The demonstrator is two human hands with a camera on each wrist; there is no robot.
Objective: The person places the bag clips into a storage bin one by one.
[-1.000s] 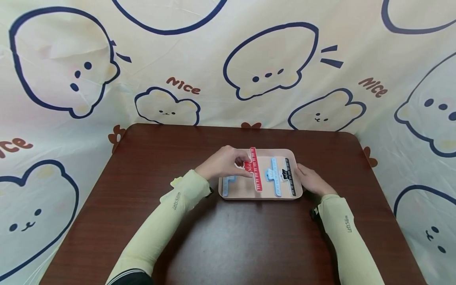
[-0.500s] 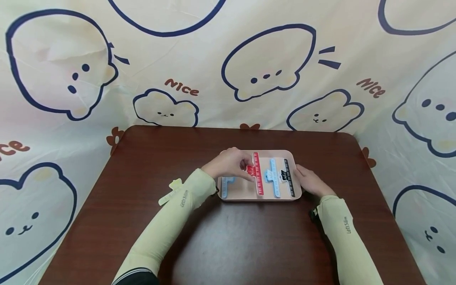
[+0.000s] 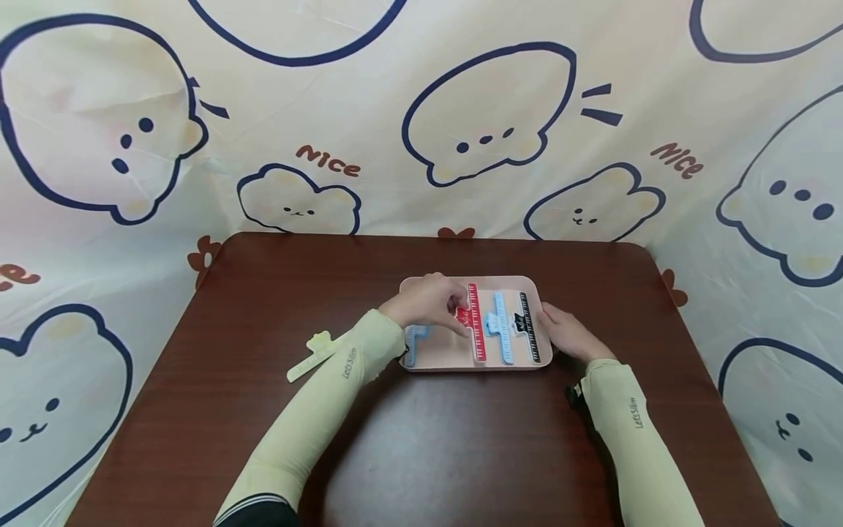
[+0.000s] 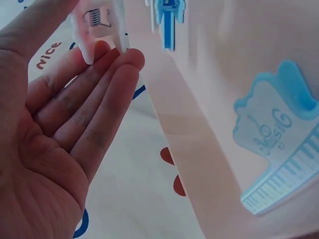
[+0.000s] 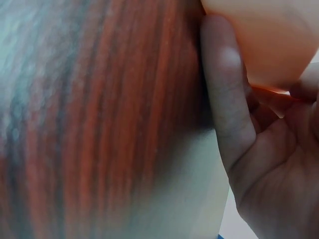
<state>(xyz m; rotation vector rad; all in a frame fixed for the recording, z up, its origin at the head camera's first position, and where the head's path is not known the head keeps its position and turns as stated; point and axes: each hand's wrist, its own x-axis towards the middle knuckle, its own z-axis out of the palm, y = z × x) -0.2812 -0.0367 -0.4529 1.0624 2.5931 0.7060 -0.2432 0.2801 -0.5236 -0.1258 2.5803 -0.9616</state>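
Observation:
A pale pink tray [image 3: 448,360] lies on the brown table. My left hand [image 3: 429,301] pinches a red clip [image 3: 476,322] with a piano-key pattern between thumb and fingers, over the tray's middle. In the left wrist view, the clip's whitish back with its metal spring [image 4: 95,18] shows between thumb and fingertips. Right of it in the tray lie a blue clip [image 3: 503,328] and a black clip [image 3: 530,328]. Another blue clip [image 3: 411,345], lettered "Music", lies at the left end, partly hidden by my left hand. My right hand [image 3: 571,333] grips the tray's right edge.
A yellow clip [image 3: 312,355] lies on the table [image 3: 421,446], left of the tray and beside my left sleeve. A cartoon-printed cloth [image 3: 382,110] rises behind the table and along both sides.
The red clip has come down toward the tray and stands straighter, with my left hand moving slightly right. More of the yellow clip shows beside my left sleeve. My right hand stays at the tray edge.

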